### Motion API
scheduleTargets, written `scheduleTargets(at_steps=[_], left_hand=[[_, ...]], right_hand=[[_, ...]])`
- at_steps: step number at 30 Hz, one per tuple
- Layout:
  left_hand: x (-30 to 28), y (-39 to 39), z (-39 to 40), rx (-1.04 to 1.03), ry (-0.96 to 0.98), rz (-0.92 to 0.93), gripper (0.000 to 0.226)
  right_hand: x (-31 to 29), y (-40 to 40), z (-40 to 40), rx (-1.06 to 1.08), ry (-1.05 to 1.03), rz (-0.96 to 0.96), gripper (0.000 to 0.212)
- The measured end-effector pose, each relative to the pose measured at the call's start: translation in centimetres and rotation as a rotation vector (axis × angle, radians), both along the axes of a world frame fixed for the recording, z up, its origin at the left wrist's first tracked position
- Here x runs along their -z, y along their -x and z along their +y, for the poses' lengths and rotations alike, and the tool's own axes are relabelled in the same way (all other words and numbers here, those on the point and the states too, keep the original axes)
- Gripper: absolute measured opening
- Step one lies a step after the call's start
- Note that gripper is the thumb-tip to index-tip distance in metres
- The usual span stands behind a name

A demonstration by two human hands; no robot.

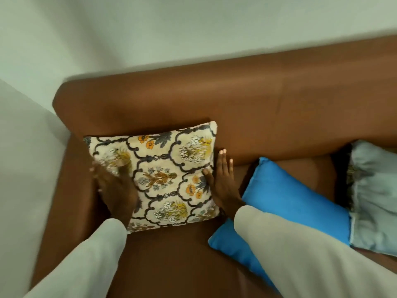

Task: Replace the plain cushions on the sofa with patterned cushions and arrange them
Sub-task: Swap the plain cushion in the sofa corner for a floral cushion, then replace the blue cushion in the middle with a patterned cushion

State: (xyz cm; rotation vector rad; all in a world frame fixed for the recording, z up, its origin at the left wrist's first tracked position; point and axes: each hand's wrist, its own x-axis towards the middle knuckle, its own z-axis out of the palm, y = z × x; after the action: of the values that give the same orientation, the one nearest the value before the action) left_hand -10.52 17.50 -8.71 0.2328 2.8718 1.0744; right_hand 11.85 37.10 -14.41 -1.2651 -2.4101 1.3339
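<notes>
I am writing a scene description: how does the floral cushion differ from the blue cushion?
The floral cushion is cream with a flower pattern; the blue cushion is plain. The floral one leans on the sofa backrest with both hands on it; the blue one lies untouched on the seat. Both look square.

- Patterned cushion (163, 175): square, cream cover with dark scrolled lattice and orange, yellow and grey floral motifs. Stands propped against the backrest at the left end of the brown sofa (247, 100), just beside the armrest, printed face outward and tilted back.
- Plain cushion (285, 196): solid bright blue, lying tilted on the seat to the right of the patterned one, top corner near the backrest; the lower part is hidden by a sleeve.
- Third cushion (373, 196): pale blue-grey, crumpled fabric, dark patterned edge showing on its left side; touches the blue cushion's right edge, cut off by frame.
</notes>
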Motion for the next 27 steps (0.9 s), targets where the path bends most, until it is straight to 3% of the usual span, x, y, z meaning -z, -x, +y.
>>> scheduleTargets(at_steps=[2, 3, 5, 6, 8, 10, 13, 17, 19, 21, 24, 27], left_hand=[[-2.3, -2.1, 2.1, -0.141, -0.011, 0.108, 0.094], [-3.2, -4.0, 3.3, -0.045, -0.005, 0.246, 0.082], [-3.6, -8.7, 6.1, 0.381, -0.031, 0.450, 0.063], [-3.2, -11.1, 7.4, 0.603, -0.036, 0.462, 0.056], [-2.1, -16.4, 10.2, 0.934, -0.025, 0.264, 0.043], [-0.6, -21.6, 12.2, 1.098, 0.057, -0.096, 0.046], [2.8, -26.7, 13.6, 1.041, 0.205, -0.486, 0.072], [4.9, -28.6, 13.8, 0.815, 0.147, -0.647, 0.088], [4.7, -28.6, 13.7, 0.771, 0.045, -0.721, 0.074], [4.1, -28.5, 13.6, 0.759, 0.065, -0.696, 0.052], [2.5, -28.3, 14.1, 0.651, 0.026, -0.556, 0.040], [0.5, -27.7, 15.1, 0.514, -0.103, -0.639, 0.035]], right_hand=[[-1.0, -3.0, 0.6, 0.051, 0.008, 0.049, 0.080], [-1.6, -5.2, 0.8, 0.092, -0.044, 0.054, 0.075], [-2.0, -10.4, 1.2, 0.178, -0.158, -0.007, 0.069], [-2.0, -13.0, 1.2, 0.209, -0.193, -0.057, 0.067], [-1.7, -18.8, 1.4, 0.257, -0.251, -0.171, 0.065], [-1.1, -23.9, 1.9, 0.278, -0.280, -0.256, 0.064], [-0.2, -29.7, 3.1, 0.288, -0.188, -0.305, 0.067], [0.7, -35.0, 4.7, 0.308, -0.006, -0.246, 0.071], [0.9, -36.4, 5.1, 0.325, 0.088, -0.208, 0.072], [0.9, -37.2, 5.2, 0.367, 0.154, -0.181, 0.072], [0.1, -37.6, 4.5, 0.519, 0.231, -0.097, 0.071], [-1.4, -36.9, 3.7, 0.616, 0.504, 0.109, 0.064]])
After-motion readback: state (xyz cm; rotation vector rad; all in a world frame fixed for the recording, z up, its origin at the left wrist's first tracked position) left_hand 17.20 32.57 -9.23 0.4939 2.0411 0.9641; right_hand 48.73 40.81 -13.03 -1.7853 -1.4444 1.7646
